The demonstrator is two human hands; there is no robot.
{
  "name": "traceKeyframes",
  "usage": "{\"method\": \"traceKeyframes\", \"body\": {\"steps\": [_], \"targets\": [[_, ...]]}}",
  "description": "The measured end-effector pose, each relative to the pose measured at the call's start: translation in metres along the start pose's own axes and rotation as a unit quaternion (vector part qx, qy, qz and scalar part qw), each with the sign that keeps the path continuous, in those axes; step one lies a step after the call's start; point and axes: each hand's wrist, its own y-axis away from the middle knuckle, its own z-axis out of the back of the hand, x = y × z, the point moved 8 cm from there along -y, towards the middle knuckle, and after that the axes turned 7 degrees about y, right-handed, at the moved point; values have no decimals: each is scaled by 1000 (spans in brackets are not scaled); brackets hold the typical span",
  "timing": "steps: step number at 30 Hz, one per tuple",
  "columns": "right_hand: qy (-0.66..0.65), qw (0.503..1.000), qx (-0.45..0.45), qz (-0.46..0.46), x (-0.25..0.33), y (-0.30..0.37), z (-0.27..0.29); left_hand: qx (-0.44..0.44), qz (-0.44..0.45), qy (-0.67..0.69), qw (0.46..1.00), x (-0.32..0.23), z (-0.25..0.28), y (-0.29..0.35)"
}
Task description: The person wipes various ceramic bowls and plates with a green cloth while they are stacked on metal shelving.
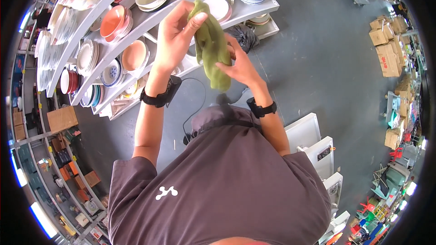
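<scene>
A crumpled olive-green cloth (211, 47) hangs lengthwise between my two hands, in front of the shelves. My left hand (176, 34) is closed on its upper end, thumb laid over the front. Lower down, my right hand (241, 66) grips the cloth's right side, with the thumb near its front and the other fingers partly hidden behind it. The cloth's lower end dangles loose below the right hand. Each wrist wears a black band.
Grey shelves (109, 34) at the front left carry stacked bowls and plates, including orange bowls (113, 22). A black plastic bag (244, 37) lies beside the shelf. White shelf units (318, 152) stand close on my right. Cardboard boxes (388, 59) are piled far right.
</scene>
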Motion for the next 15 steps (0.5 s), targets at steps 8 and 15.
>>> {"method": "traceKeyframes", "body": {"steps": [8,15], "targets": [[61,985,-13,-162,-111,9,67,-27,87,-122,988,74,-30,-47],[-366,887,-45,-278,-186,11,97,-124,271,-28,954,192,-66,-19]]}}
